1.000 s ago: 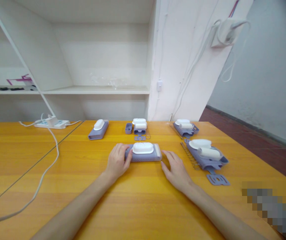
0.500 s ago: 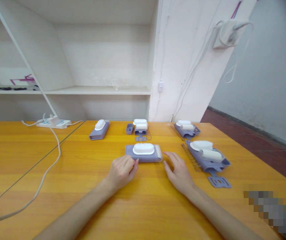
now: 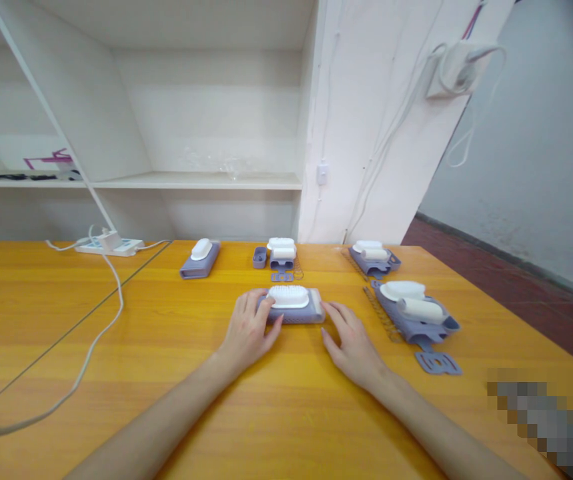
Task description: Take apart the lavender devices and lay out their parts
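Directly ahead on the table lies a purple plastic case (image 3: 293, 315) with a white bristle brush (image 3: 289, 297) on top, bristles up. My left hand (image 3: 252, 327) is around the case's left end, with fingers over the top and the thumb at the front side. At the right end, my right hand (image 3: 353, 343) is open with its fingers apart. Its index fingertip is at the case's edge; whether it presses there I cannot tell. A similar case (image 3: 396, 310) to the right carries a white brush and a white roller (image 3: 420, 311).
Metal springs (image 3: 382, 315) and a slotted purple plate (image 3: 439, 363) lie by the right case. Further back stand more brush cases (image 3: 201, 260), one beside a small purple box (image 3: 259, 257). A power strip (image 3: 109, 245) and white cable (image 3: 101, 330) are on the left.
My left hand has opened from a curled shape and moved forward onto the case's left end. My right hand has moved slightly left to the case's right end.
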